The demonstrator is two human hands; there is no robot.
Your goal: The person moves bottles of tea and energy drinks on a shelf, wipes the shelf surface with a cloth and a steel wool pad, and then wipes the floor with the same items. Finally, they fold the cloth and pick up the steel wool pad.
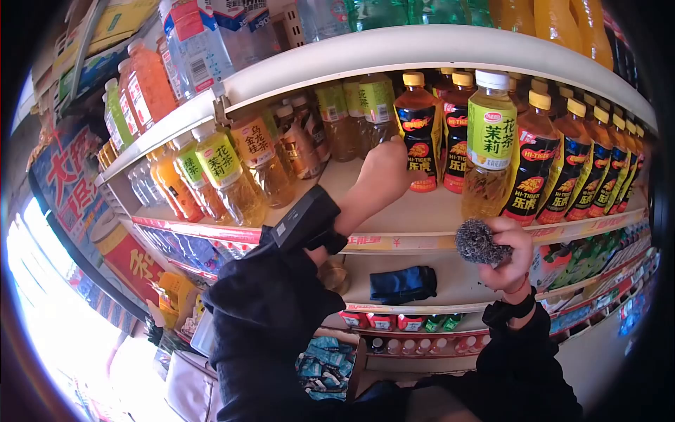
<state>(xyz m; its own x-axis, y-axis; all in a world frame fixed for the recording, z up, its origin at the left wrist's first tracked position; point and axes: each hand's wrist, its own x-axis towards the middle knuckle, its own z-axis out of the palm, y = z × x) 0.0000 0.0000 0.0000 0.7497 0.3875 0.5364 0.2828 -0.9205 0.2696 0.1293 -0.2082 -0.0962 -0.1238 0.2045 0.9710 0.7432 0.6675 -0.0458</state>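
Observation:
My left hand (383, 169) reaches over the upper shelf, closed around the lower part of a jasmine tea bottle (377, 102) with a green label; most of its fingers are hidden behind the hand. A steel wool scrubber (479, 243) is gripped in my right hand (512, 254), just in front of the shelf edge. Above that hand stands another jasmine tea bottle (490, 137), white-capped and upright. Black-and-yellow Hi-Tiger bottles (420, 137) stand beside my left hand, with more of them in rows to the right.
More tea bottles (228, 176) line the shelf's left side. A folded dark cloth (403, 284) lies on the shelf below. The white upper shelf edge (422, 53) overhangs the bottles. Down by my body is an open carton (357, 366) of small teal packets.

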